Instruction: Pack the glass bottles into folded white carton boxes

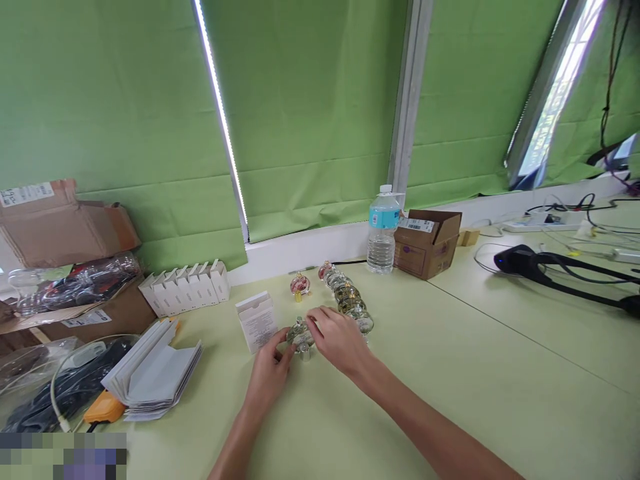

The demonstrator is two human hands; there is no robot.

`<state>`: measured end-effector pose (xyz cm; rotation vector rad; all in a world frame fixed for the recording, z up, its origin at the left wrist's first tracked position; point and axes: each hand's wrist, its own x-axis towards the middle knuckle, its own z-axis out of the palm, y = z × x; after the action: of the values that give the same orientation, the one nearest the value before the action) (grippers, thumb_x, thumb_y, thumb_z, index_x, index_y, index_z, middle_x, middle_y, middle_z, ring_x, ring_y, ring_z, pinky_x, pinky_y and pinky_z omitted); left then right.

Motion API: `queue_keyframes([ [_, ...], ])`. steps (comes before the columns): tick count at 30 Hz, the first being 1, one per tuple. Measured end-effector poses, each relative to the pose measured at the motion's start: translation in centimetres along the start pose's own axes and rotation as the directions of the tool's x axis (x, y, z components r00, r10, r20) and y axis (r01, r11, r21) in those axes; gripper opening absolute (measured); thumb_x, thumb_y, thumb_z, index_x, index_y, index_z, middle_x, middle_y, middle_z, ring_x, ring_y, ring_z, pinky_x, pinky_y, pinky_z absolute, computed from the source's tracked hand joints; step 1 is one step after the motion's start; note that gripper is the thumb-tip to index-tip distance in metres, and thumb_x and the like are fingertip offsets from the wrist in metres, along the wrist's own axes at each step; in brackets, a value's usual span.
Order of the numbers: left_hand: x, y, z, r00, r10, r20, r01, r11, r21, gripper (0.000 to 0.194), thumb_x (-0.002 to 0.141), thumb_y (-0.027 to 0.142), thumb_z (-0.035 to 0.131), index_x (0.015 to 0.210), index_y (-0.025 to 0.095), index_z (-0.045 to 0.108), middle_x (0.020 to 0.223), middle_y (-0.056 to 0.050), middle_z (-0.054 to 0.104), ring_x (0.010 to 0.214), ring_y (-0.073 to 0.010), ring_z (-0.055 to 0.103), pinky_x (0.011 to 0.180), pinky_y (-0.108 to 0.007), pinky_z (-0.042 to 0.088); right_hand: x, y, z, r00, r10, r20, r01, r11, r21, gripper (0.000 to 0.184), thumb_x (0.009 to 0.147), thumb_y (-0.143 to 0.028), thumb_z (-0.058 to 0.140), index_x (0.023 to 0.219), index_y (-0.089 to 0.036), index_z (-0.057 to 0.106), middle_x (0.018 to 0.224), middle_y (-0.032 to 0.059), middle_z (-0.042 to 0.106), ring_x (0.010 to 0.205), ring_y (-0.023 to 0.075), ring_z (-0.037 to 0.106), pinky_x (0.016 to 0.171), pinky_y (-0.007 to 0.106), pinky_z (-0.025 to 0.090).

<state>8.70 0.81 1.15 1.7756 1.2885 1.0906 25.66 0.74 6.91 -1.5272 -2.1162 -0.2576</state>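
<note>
Clear glass bottle sits low over the counter between the two hands, and whether its foot bears on the surface is too small to tell. The left hand, at the bottle's eight o'clock, has thumb and fingers narrowed on its side. The right hand, at three o'clock, bends its fingertips in to the top of the bottle; whether they pinch anything there I cannot tell.

A white carton stands upright at ten o'clock, just beside the left fingers. A small sideways slip of that hand could tip it, since it looks light and narrow. The row of glass bottles runs from about three o'clock round to one, packed close; the right wrist passes near its closest end, so a wide elbow or a quick pull could knock one bottle into the next. A red bottle stands at twelve, near enough to be clipped by a forward reach.

The held bottle looks smooth and rounded, so a twist or push at its top against a light left grip could spin it free and, I judge, chip it on landing.
</note>
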Motion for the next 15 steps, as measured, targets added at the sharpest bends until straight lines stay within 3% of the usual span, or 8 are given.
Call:
queue_keyframes([
  [4, 0.0, -0.2, -0.1, 1.000, -0.028, -0.009, 0.028, 1.000, -0.011, 0.042, 0.085, 0.043, 0.048, 0.120, 0.022, 0.055, 0.098, -0.004, 0.066, 0.052, -0.0096, 0.051, 0.053, -0.024, 0.042, -0.5, -0.2, 0.2, 0.991, 0.028, 0.133, -0.023, 0.999, -0.038, 0.040, 0.094, -0.043, 0.036, 0.077, -0.019, 0.063, 0.077, 0.0052, 0.069, 0.071, 0.0196, 0.063, 0.057, 0.027, 0.034],
  [8, 0.1, -0.3, -0.1, 0.999, -0.029, -0.015, 0.029, 0.999, -0.025, 0.044, 0.084, 0.043, 0.049, 0.122, 0.020, 0.054, 0.095, -0.005, 0.067, 0.053, -0.0105, 0.053, 0.054, -0.025, 0.043, -1.3, -0.9, 1.5, 0.961, 0.012, 0.277, 0.002, 0.999, -0.053, 0.041, 0.087, -0.054, 0.046, 0.082, -0.019, 0.066, 0.078, 0.0089, 0.070, 0.071, 0.0234, 0.065, 0.057, 0.027, 0.036],
  [12, 0.0, -0.2, -0.1, 1.000, -0.019, -0.010, 0.019, 0.999, -0.044, 0.044, 0.085, 0.044, 0.049, 0.121, 0.020, 0.054, 0.098, -0.006, 0.066, 0.052, -0.0096, 0.052, 0.052, -0.024, 0.042, -1.7, -1.6, 2.2, 0.960, 0.023, 0.279, -0.016, 0.999, -0.028, 0.024, 0.087, -0.036, 0.050, 0.085, -0.018, 0.065, 0.081, 0.0091, 0.070, 0.072, 0.0233, 0.065, 0.057, 0.028, 0.037],
  [15, -0.1, 0.0, -0.2, 1.000, -0.011, -0.005, 0.011, 0.999, -0.039, 0.045, 0.084, 0.043, 0.048, 0.122, 0.019, 0.054, 0.099, -0.006, 0.066, 0.051, -0.0093, 0.051, 0.051, -0.023, 0.041, -1.6, -1.7, 1.7, 0.980, 0.040, 0.196, -0.057, 0.995, 0.082, 0.020, 0.085, -0.033, 0.049, 0.080, -0.019, 0.063, 0.077, 0.0066, 0.068, 0.069, 0.0215, 0.063, 0.057, 0.028, 0.038],
])
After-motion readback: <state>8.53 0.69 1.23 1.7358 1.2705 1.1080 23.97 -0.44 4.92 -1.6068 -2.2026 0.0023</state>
